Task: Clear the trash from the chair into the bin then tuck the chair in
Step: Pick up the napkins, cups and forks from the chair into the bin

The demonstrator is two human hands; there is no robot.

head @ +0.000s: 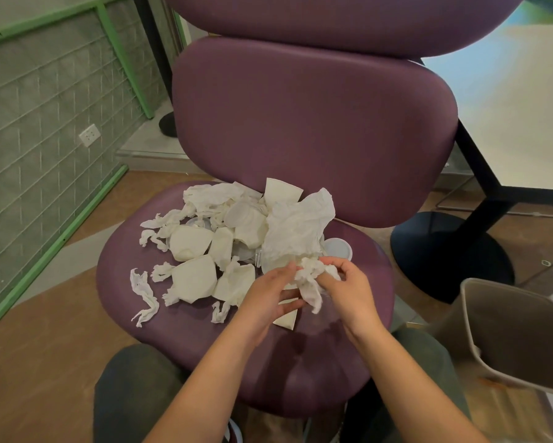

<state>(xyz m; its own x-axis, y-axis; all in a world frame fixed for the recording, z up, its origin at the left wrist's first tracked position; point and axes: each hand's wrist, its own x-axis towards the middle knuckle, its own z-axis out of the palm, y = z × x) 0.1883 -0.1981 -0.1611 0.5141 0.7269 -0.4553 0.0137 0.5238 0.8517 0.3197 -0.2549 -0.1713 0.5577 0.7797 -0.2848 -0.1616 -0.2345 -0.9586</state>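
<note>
A purple padded chair (313,362) stands in front of me, its seat strewn with white trash (224,238): crumpled tissues, flattened paper cups and clear plastic lids. Over the seat's right half, my right hand (348,289) pinches a crumpled white tissue (312,279). My left hand (268,295) touches the same tissue from the left, with fingers curled against it and a flat paper piece (286,319) under them. A grey-brown bin (518,334) stands open on the floor to the right of the chair.
A white table (524,123) on a black pedestal base (451,251) stands behind the chair at right. A green-framed wire partition (45,139) runs along the left. My knees (134,388) are at the seat's front edge. A twisted tissue strip (144,295) lies at the seat's left edge.
</note>
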